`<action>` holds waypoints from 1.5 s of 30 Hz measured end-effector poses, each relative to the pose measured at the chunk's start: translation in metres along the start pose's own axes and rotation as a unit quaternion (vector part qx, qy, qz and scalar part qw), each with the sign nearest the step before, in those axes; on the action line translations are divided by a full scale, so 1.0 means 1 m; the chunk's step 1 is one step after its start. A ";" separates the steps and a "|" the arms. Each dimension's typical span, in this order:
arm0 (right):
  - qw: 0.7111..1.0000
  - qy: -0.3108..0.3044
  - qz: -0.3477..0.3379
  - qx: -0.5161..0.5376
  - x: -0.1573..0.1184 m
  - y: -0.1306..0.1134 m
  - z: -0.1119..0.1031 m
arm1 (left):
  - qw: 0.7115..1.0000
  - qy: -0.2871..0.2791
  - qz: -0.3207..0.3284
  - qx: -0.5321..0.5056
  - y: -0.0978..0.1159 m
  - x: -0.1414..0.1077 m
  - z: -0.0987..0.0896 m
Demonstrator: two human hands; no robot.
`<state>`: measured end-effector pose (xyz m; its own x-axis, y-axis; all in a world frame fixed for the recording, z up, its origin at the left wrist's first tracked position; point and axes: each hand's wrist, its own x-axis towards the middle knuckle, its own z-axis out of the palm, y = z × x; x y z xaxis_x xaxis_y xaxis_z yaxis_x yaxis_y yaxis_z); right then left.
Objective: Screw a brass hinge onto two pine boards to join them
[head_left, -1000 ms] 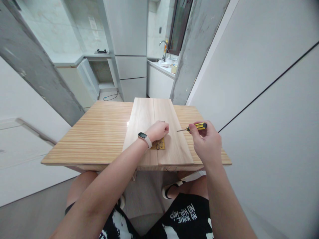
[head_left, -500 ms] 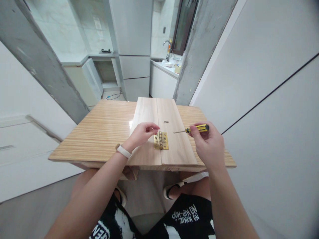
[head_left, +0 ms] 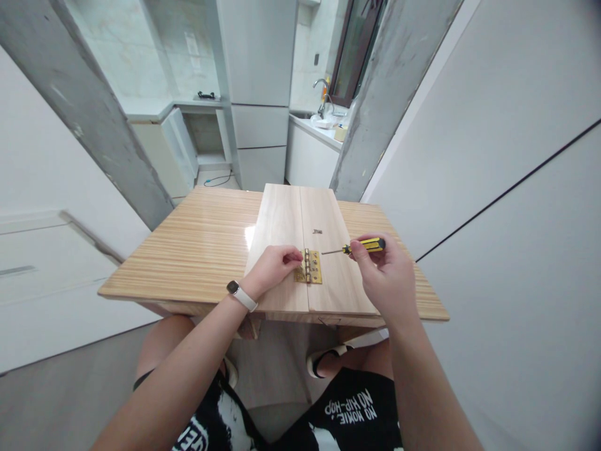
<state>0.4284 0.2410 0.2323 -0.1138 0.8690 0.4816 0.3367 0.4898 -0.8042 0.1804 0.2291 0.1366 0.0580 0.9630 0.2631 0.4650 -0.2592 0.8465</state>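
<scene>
A brass butt hinge [head_left: 315, 268] lies across the seam between two pale wooden boards [head_left: 282, 213]. My left hand [head_left: 278, 269] is at the hinge's left leaf, fingertips pinched together and covering part of it; whatever they may hold is too small to make out. In my right hand [head_left: 382, 266] is a screwdriver [head_left: 370, 245] with a yellow and black handle. Its shaft points left, the tip above the right board, just right of the hinge and apart from it. A small heap of screws [head_left: 318, 232] lies on the right board beyond the hinge.
The boards rest on a wood-grain table [head_left: 211, 232] with its front edge near my knees. A white panel [head_left: 516, 188] stands close on the right. Past the table are a grey cabinet [head_left: 260, 125] and a sink counter with a faucet [head_left: 322, 94].
My left hand has come down from the hinge's top onto its left leaf. The screwdriver in my right hand has moved slightly left, nearer the hinge. The view has shifted a little.
</scene>
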 end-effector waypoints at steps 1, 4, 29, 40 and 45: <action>1.000 0.000 -0.001 -0.001 0.000 0.000 0.000 | 1.000 -0.002 0.003 0.010 -0.001 -0.001 0.001; 1.000 0.000 -0.002 -0.002 -0.001 -0.001 0.000 | 0.999 -0.004 0.010 0.035 -0.002 -0.002 0.002; 0.979 -0.180 -0.063 -0.069 0.019 -0.024 0.039 | 1.000 -0.018 0.014 0.014 0.009 -0.005 0.004; 0.978 -0.179 -0.064 -0.083 0.024 -0.022 0.042 | 1.000 -0.015 0.022 0.005 0.005 -0.004 0.005; 0.976 -0.189 -0.068 -0.089 0.025 -0.022 0.042 | 0.999 -0.014 0.029 -0.004 0.003 -0.004 0.007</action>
<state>0.3790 0.2547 0.2475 -0.4936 0.7776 0.3895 0.4479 0.6112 -0.6525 0.1874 0.2252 0.1347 0.1091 0.9477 0.3000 0.4522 -0.3161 0.8340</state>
